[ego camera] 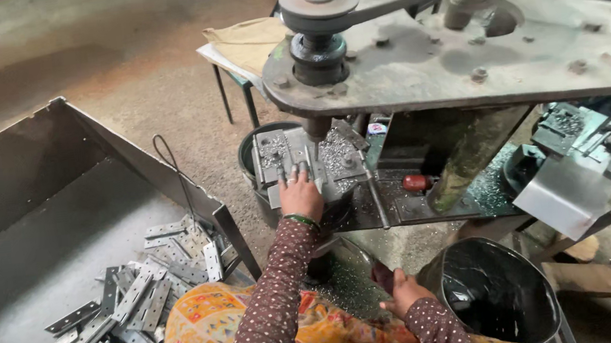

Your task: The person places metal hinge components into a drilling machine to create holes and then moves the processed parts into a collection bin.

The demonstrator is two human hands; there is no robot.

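Beside the drill press table (pixel 370 210), my left hand (pixel 300 195) presses spread fingers on a metal plate (pixel 285 194), while my right hand (pixel 401 294) hangs loosely curled near a black bucket (pixel 496 295).

Dull grey steel hinge plates (pixel 120 319); glossy black plastic bucket (pixel 496 291); grimy metal drill table (pixel 461 64)

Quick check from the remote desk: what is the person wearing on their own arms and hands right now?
Both arms wear long, close-fitting dark brown sleeves with small pale dots, ending at the wrists. The left hand is bare, with a green bangle at the wrist. The right hand is bare too; no bangle shows there. No gloves.
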